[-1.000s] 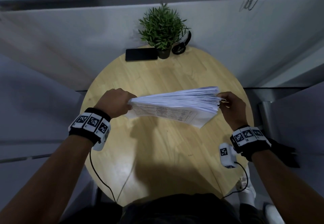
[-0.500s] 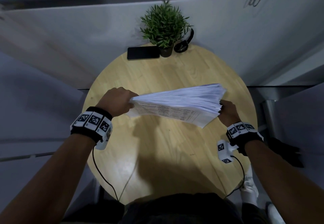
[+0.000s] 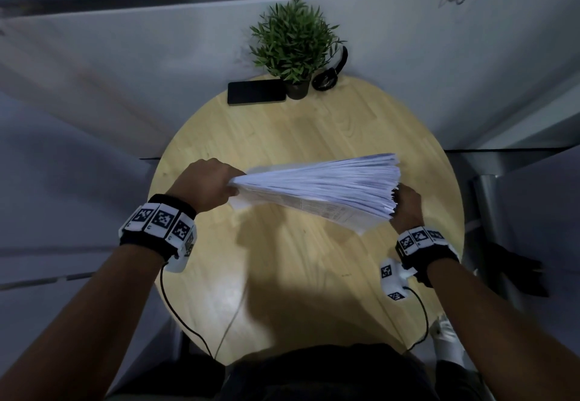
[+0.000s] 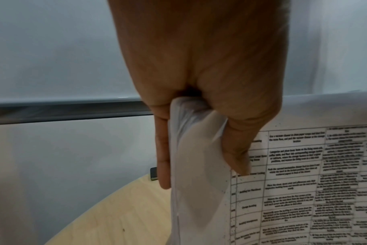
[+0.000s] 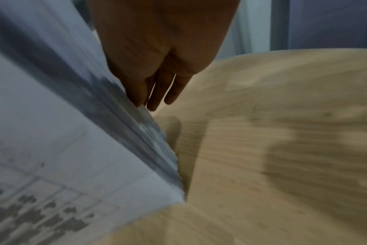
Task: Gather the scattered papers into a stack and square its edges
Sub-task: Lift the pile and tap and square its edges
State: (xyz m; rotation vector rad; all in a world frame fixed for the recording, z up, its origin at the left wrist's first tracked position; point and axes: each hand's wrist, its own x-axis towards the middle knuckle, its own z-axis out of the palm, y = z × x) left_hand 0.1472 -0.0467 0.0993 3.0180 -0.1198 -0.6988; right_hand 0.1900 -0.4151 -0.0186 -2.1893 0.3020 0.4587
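Two bare forearms with black wristbands carrying black-and-white square markers reach out over a round pale wooden tabletop [image 3: 282,137]. Between them, lifted above the tabletop, is a thick stack of white printed papers [image 3: 320,187], its loose sheets fanning apart toward the right. The left hand [image 3: 208,184] pinches the stack's narrow left end, thumb pressed on a printed table and fingers [image 4: 162,157] curled behind the bunched sheets. The right hand [image 3: 406,209] lies against the fanned right edge, fingers [image 5: 157,92] nearly straight along the sheet ends; whether its thumb closes round the papers cannot be told. At the far rim of the tabletop sit a black rectangular phone [image 3: 256,92], a small green potted plant [image 3: 293,46] and a black looped strap [image 3: 329,76].
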